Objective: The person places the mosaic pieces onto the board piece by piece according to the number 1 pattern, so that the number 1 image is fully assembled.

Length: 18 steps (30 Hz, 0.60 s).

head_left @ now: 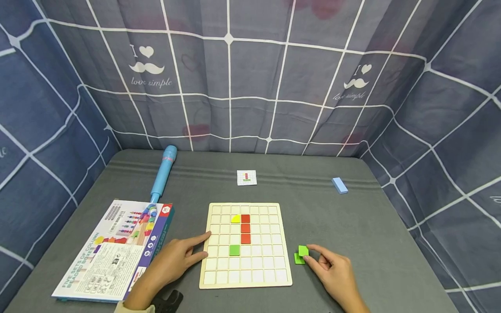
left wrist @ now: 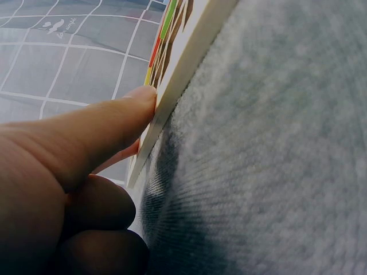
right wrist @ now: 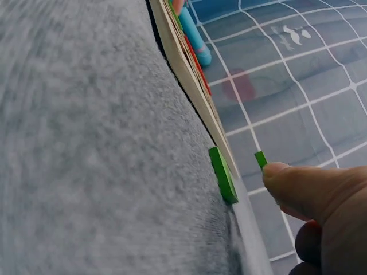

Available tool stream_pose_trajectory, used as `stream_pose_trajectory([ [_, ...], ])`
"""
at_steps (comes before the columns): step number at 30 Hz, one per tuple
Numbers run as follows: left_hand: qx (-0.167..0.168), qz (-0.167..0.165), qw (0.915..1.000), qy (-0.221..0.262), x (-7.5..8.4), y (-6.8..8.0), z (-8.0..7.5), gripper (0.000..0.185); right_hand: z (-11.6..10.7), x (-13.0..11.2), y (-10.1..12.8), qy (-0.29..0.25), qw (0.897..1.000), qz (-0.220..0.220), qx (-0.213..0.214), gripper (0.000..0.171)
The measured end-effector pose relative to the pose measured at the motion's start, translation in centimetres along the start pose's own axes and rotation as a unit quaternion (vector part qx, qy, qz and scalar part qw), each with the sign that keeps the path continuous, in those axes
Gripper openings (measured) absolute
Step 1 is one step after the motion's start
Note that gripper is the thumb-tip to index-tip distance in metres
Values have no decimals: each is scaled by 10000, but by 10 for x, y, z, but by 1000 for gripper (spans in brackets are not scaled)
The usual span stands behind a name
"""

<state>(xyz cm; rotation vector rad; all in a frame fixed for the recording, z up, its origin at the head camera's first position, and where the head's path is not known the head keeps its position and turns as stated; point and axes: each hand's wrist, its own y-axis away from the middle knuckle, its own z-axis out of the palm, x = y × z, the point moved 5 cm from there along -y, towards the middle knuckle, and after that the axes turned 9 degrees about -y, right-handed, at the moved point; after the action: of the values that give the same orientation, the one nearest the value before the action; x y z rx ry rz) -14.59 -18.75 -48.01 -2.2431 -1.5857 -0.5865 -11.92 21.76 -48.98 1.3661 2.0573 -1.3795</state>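
Observation:
A wooden grid board (head_left: 219, 278) lies in the middle of the table, bearing three red square tiles (head_left: 245, 228) in a column, a yellow rounded tile (head_left: 236, 219) and a green square tile (head_left: 234, 250). My left hand (head_left: 174, 261) touches the board's left edge with thumb and index finger; its other fingers are curled. To the right of the board, my right hand (head_left: 332, 271) pinches a green square tile (head_left: 303, 251) between thumb and index finger. Another green tile (head_left: 298, 259) lies on the table just below it, also visible as a green tile (right wrist: 223, 175) in the right wrist view.
Behind the board lies a small pattern card (head_left: 246, 178). A blue block (head_left: 339, 185) is at the back right. On the left are a printed box (head_left: 113, 252) and a blue stick-like object (head_left: 163, 171). Grid-patterned curtains (head_left: 250, 78) surround the grey table (head_left: 352, 234).

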Motion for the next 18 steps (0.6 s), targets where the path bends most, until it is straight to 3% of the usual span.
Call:
stream_pose_trajectory([
  [18,0,-25,10000,-5,0,1,2,50,20,-22,-18,-257,9963,-621,-528,34],
])
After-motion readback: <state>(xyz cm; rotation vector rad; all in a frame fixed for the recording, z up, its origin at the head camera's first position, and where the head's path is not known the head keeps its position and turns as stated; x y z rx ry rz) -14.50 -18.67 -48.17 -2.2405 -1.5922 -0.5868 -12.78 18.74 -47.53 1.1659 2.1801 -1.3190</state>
